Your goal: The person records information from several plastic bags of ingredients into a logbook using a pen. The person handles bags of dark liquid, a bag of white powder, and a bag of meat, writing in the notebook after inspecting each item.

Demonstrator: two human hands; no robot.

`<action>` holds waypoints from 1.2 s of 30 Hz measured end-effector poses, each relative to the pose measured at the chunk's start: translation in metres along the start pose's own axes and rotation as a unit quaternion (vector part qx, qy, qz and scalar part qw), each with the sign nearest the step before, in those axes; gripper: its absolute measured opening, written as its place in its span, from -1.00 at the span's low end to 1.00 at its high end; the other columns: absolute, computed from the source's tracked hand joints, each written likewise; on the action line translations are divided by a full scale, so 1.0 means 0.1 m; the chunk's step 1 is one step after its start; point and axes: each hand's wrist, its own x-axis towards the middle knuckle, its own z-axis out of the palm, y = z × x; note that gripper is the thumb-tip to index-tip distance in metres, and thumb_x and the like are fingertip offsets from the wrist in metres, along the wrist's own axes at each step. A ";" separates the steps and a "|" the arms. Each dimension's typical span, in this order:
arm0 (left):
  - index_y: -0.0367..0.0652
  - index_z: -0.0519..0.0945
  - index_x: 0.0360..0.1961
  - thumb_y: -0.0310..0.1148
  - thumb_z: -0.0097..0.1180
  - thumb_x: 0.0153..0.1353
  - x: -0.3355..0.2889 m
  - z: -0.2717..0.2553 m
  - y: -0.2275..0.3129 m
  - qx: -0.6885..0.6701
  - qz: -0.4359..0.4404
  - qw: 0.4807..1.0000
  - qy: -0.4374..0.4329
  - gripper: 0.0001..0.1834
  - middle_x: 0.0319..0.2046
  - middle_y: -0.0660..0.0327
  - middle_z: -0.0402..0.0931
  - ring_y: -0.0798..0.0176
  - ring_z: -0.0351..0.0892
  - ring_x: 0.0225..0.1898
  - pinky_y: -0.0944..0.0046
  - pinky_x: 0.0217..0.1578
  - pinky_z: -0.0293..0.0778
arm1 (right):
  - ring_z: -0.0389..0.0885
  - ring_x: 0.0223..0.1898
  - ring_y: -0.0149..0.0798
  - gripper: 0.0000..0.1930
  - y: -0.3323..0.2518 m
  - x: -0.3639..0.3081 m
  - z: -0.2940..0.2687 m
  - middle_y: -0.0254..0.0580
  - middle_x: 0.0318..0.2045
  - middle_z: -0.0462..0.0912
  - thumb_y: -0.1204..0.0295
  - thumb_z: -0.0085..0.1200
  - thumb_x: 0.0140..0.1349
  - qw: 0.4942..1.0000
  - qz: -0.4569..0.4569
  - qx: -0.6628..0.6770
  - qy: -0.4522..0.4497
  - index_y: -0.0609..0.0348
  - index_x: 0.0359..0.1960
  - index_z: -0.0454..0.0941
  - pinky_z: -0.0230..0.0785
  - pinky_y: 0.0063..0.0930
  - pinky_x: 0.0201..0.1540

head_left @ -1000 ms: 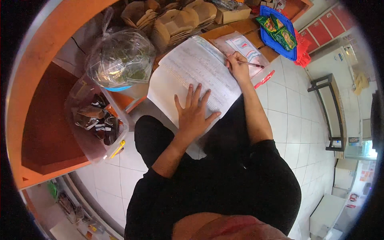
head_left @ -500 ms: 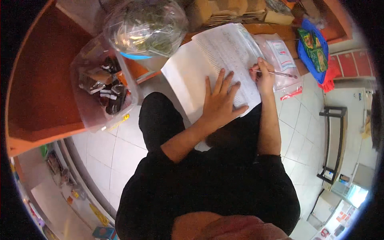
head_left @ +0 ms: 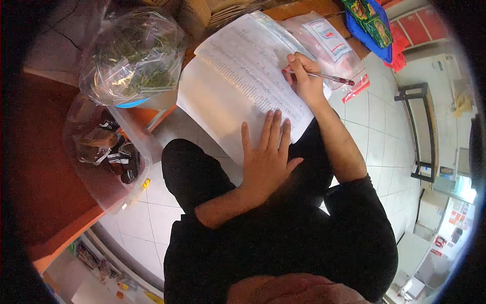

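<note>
An open notebook (head_left: pixel 212 109) lies tilted in front of me, its left page blank and its right page filled with lines of handwriting. My left hand (head_left: pixel 266 159) is spread flat over the notebook's lower edge, fingers apart. Near the right side of the written page, my right hand (head_left: pixel 308 83) grips a pen (head_left: pixel 331 78) with a dark red end. The pen's body slants out to the right; the hand hides part of it, and whether its tip touches the paper I cannot tell.
Left of the notebook stands a clear plastic bag (head_left: pixel 134 66) of green leaves, above a clear bin (head_left: pixel 83 175) of small packages. A clear package (head_left: pixel 349 63) lies beyond my right hand, near a blue tray (head_left: pixel 383 48) with green packets. A dark metal frame (head_left: pixel 420 134) stands farther right.
The whole view has shifted and turned. My left hand has slid toward me, down to the notebook's lower edge. My right hand is farther up the written page, still gripping the pen.
</note>
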 end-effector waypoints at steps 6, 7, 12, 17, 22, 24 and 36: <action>-0.19 0.28 0.33 0.18 0.19 0.09 -0.05 0.06 -0.07 -0.001 -0.002 1.000 0.006 -0.09 0.42 -0.02 0.05 0.06 -0.01 0.46 -0.52 0.20 -0.13 | 0.26 -0.59 -0.56 -0.72 -0.12 -0.21 0.19 -0.42 -0.65 0.42 0.34 -0.01 0.40 0.998 -0.039 0.050 0.015 0.21 -0.48 0.49 0.11 -0.58 -0.55; -0.19 0.28 0.33 0.18 0.19 0.09 -0.06 0.06 -0.08 -0.004 -0.002 1.000 0.006 -0.09 0.42 -0.02 0.05 0.06 -0.01 0.46 -0.52 0.20 -0.13 | 0.30 -0.57 -0.54 -0.72 -0.25 -0.30 0.22 -0.41 -0.65 0.43 0.36 0.00 0.39 0.999 -0.001 0.017 -0.048 0.24 -0.47 0.51 0.15 -0.57 -0.52; -0.16 0.28 0.33 0.14 0.20 0.08 -0.06 0.06 -0.10 0.003 0.007 1.000 0.014 -0.11 0.42 0.02 0.06 0.12 0.00 0.45 -0.50 0.19 -0.12 | 0.22 -0.66 -0.57 -0.58 -0.32 -0.32 0.31 -0.39 -0.76 0.36 0.39 0.06 0.36 0.984 -0.068 -0.136 -0.097 0.28 -0.70 0.39 0.07 -0.49 -0.58; -0.12 0.28 0.34 0.11 0.22 0.07 -0.06 0.04 -0.14 -0.020 0.005 1.000 0.010 -0.12 0.42 0.04 0.07 0.12 0.01 0.45 -0.51 0.19 -0.15 | 0.24 -0.65 -0.57 -0.57 -0.29 -0.28 0.35 -0.37 -0.76 0.41 0.42 0.07 0.33 0.980 -0.069 -0.160 -0.094 0.27 -0.74 0.37 0.09 -0.48 -0.58; -0.09 0.29 0.34 0.10 0.23 0.07 -0.06 0.09 -0.21 -0.027 0.016 1.000 -0.002 -0.13 0.42 0.06 0.06 0.12 0.02 0.44 -0.51 0.19 -0.16 | 0.25 -0.66 -0.58 -0.58 -0.21 -0.32 0.37 -0.38 -0.77 0.41 0.45 0.09 0.31 0.988 -0.057 -0.141 -0.033 0.27 -0.74 0.38 0.11 -0.51 -0.58; -0.07 0.29 0.34 0.11 0.23 0.07 -0.06 0.13 -0.25 -0.006 0.037 0.999 0.017 -0.14 0.42 0.07 0.05 0.13 0.01 0.44 -0.51 0.20 -0.17 | 0.25 -0.67 -0.58 -0.59 -0.21 -0.34 0.37 -0.39 -0.77 0.41 0.47 0.10 0.30 0.989 -0.060 -0.133 -0.013 0.26 -0.75 0.39 0.11 -0.53 -0.59; 0.02 0.31 0.33 0.00 0.30 0.03 -0.05 0.21 -0.30 -0.023 0.038 0.999 0.002 -0.17 0.41 0.13 0.10 0.14 0.04 0.43 -0.52 0.16 -0.09 | 0.23 -0.66 -0.58 -0.61 -0.26 -0.30 0.43 -0.40 -0.78 0.36 0.48 0.07 0.30 0.988 -0.095 -0.122 -0.021 0.27 -0.72 0.35 0.11 -0.56 -0.58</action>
